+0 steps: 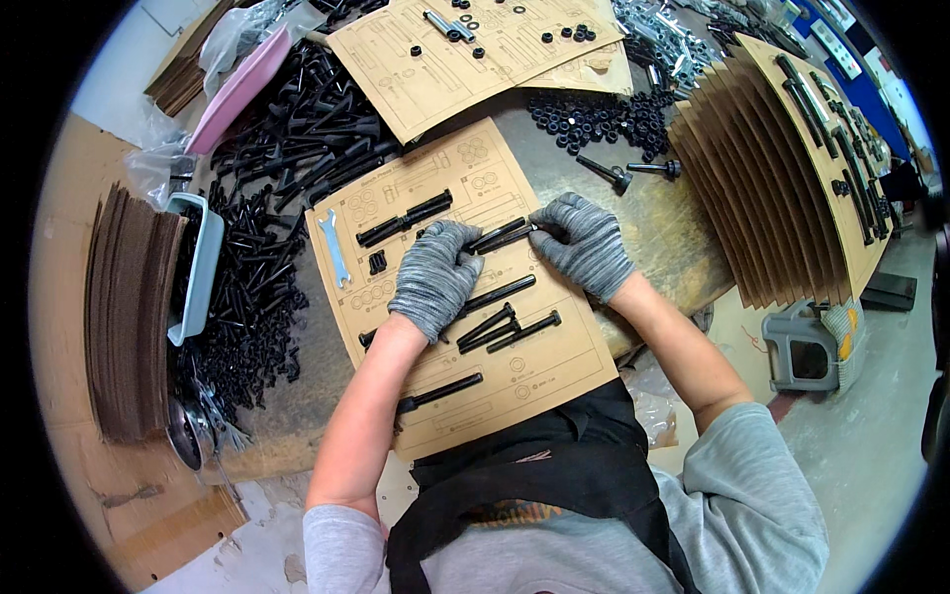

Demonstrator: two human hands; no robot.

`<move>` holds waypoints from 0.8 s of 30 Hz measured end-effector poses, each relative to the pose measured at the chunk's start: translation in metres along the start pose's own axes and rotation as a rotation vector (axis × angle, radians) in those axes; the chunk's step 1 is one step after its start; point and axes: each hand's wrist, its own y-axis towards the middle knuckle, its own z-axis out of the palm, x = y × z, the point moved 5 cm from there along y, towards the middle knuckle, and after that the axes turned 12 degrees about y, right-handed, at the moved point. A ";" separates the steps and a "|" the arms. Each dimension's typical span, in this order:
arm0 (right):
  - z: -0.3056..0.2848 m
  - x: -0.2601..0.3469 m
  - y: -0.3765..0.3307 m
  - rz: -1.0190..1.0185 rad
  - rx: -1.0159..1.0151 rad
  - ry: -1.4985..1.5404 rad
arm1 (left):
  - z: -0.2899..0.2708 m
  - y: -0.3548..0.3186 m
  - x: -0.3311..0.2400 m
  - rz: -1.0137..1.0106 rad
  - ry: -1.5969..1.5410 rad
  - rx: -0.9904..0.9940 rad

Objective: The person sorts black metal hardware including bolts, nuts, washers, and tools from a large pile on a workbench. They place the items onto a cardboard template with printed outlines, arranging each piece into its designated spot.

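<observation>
Both gloved hands meet over a pair of long black bolts [500, 236] lying side by side on the printed cardboard sheet [554, 371]: the left hand [435, 277] has its fingers pressed down together on the bolts' lower ends, and the right hand [584, 243] pinches their upper tips between thumb and forefinger. The bolts rest on the sheet's upper middle, just right of a thicker black bolt pair [404, 219] and above three shorter bolts [510, 327] set in their outlines. The likely slip from here, as I judge it, is a bolt rolling off its printed outline — the shafts are round and the knit gloves blunt the feel, so an uneven push from either side could skew one across its neighbour or nudge the pieces already laid. Both wrists are bent downward, palms facing the sheet, forearms coming up from the lower edge and converging; the left arm is bare to the elbow, the right runs in from a grey sleeve. A small blue-grey flat wrench [334, 247] lies at the sheet's left edge. Beyond it the counter [683, 238] carries a heap of loose black bolts [297, 148], a scatter of black nuts [594, 114], and filled sheets stacked upright [792, 168] at right.
</observation>
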 end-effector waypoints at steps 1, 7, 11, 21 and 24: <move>0.001 0.001 0.000 -0.017 -0.009 -0.014 | 0.000 0.001 -0.002 -0.021 -0.014 0.027; 0.003 -0.002 0.002 0.002 0.002 0.061 | 0.002 0.006 -0.009 0.074 0.095 -0.031; 0.004 -0.003 0.002 0.046 0.029 0.072 | 0.005 0.006 -0.006 0.068 0.092 -0.021; -0.003 0.000 0.000 0.023 0.042 -0.033 | -0.009 0.010 0.000 -0.009 0.024 -0.016; -0.006 -0.001 -0.003 0.019 0.021 0.002 | -0.021 0.023 -0.003 0.039 0.101 -0.134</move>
